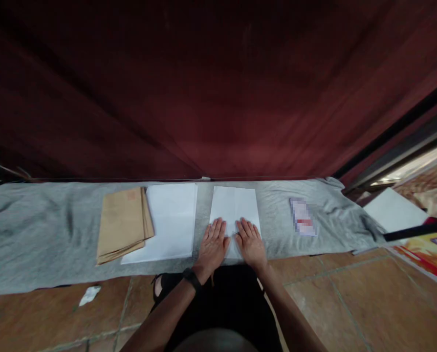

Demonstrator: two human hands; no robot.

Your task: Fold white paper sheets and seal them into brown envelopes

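The flat left hand (214, 244) and right hand (252, 247) cover much of the lower half of the creased white paper sheet (233, 208); both forearms run out of the bottom edge. The stack of tan paper envelopes (121, 225) hides the left part of the large white paper sheets (172, 220), and its faint reddish mark (131, 195) is too small to read. Pixelation obscures the pale purple rectangular item (304, 217). The left edge cuts off the grey fabric cover (38, 220); the right edge crops the red-and-yellow printed panel (427, 247).
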